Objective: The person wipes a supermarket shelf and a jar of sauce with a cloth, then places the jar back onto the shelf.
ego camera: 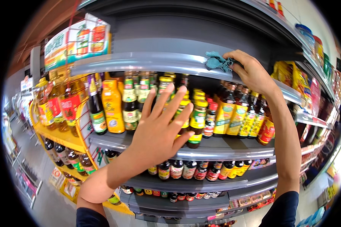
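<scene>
My right hand point(248, 71) grips a crumpled teal cloth point(216, 61) against the clear plastic price strip point(139, 61) along the front edge of the upper shelf. Fingers spread and palm turned down, my left hand point(162, 124) hangs in front of the shelf below and holds nothing. Behind it stand sauce bottles with green labels point(130, 99), partly hidden by the fingers. A yellow-capped bottle point(198, 119) is just right of my left hand. An orange bottle point(113, 106) stands farther left, beside a dark bottle point(96, 110).
Yellow-labelled bottles point(237, 116) stand in a row at the right. Lower shelves point(187, 185) hold more bottles and jars. A yellow rack point(57, 137) with cooking oil bottles point(68, 105) and a red wire side adjoins at left. Bagged goods point(298, 79) fill shelves at right.
</scene>
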`<state>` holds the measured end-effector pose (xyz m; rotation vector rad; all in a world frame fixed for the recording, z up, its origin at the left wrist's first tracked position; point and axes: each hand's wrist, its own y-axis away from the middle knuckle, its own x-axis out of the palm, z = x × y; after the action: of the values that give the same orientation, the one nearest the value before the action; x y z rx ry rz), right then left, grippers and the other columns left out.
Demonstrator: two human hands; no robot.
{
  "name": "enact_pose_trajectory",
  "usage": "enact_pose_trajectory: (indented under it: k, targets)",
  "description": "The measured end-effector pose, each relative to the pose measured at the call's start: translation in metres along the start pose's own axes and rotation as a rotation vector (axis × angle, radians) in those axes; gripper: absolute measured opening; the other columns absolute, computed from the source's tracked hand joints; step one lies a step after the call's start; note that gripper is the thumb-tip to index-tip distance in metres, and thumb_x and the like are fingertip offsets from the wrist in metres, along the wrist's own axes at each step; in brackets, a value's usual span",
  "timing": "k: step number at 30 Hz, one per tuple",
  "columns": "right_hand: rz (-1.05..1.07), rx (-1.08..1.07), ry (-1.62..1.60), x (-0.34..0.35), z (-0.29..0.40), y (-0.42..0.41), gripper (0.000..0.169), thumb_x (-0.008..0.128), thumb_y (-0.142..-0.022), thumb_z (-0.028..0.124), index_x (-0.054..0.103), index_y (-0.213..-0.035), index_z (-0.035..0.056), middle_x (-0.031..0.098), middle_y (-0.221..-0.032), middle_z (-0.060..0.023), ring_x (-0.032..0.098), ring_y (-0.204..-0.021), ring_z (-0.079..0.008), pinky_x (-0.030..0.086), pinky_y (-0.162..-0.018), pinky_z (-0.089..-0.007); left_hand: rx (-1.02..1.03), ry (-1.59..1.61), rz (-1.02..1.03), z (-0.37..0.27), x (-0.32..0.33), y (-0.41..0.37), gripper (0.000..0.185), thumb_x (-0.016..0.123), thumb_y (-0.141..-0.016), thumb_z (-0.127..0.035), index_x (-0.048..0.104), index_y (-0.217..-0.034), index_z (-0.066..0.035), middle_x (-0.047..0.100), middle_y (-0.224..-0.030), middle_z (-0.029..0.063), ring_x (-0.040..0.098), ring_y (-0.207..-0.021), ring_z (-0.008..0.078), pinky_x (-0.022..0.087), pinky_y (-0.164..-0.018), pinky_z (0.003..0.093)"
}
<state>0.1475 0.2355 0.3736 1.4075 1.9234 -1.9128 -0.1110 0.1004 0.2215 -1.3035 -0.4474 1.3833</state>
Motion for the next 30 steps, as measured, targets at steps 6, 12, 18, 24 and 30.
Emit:
enact_pose_trajectory:
  k: [6,12,18,24,30]
  targets:
    - [-0.124,-0.275,0.089,0.074,0.087,-0.082,0.032,0.059,-0.087,0.003,0.066,-0.118,0.0062,0.066,-0.109,-0.0169,0.062,-0.105,-0.0380,0.050,-0.091,-0.0445,-0.155,-0.027,0.084,0.025,-0.044,0.069,0.058,0.076,-0.085,-0.031,0.057,-0.131,-0.003,0.039,-0.154,0.0234,0.034,-0.144,0.0448,0.025,-0.115,0.0610]
    - [-0.236,-0.468,0.252,0.158,0.198,-0.166,0.023,0.064,-0.087,0.010,0.070,-0.109,0.0073,0.068,-0.111,-0.0115,0.064,-0.109,-0.0303,0.055,-0.091,-0.0432,-0.361,-0.019,0.122,0.047,-0.058,0.148,0.055,0.076,-0.087,-0.030,0.058,-0.130,-0.001,0.038,-0.154,0.0250,0.033,-0.143,0.0475,0.024,-0.115,0.0595]
    - [-0.380,-0.482,0.195,0.217,0.258,-0.196,0.028,0.059,-0.088,0.012,0.067,-0.111,-0.0017,0.062,-0.128,-0.0211,0.059,-0.122,-0.0364,0.044,-0.107,-0.0467,-0.488,0.021,0.167,0.051,-0.038,0.206,0.051,0.075,-0.088,-0.027,0.058,-0.129,-0.001,0.039,-0.153,0.0260,0.033,-0.142,0.0499,0.023,-0.116,0.0607]
    - [-0.484,-0.535,0.181,0.206,0.210,-0.143,0.022,0.062,-0.086,0.015,0.067,-0.101,0.0007,0.064,-0.126,-0.0233,0.059,-0.123,-0.0399,0.042,-0.110,-0.0494,-0.618,0.132,0.248,0.037,-0.018,0.231,0.046,0.073,-0.088,-0.019,0.058,-0.126,0.003,0.040,-0.152,0.0275,0.033,-0.140,0.0511,0.028,-0.114,0.0581]
    - [-0.428,-0.387,0.298,0.136,0.126,-0.048,0.025,0.063,-0.081,0.010,0.060,-0.105,0.0026,0.061,-0.131,-0.0210,0.058,-0.125,-0.0374,0.043,-0.110,-0.0481,-0.616,0.224,0.280,0.011,0.010,0.244,0.046,0.074,-0.088,-0.022,0.059,-0.123,0.005,0.041,-0.150,0.0294,0.034,-0.139,0.0528,0.026,-0.113,0.0637]
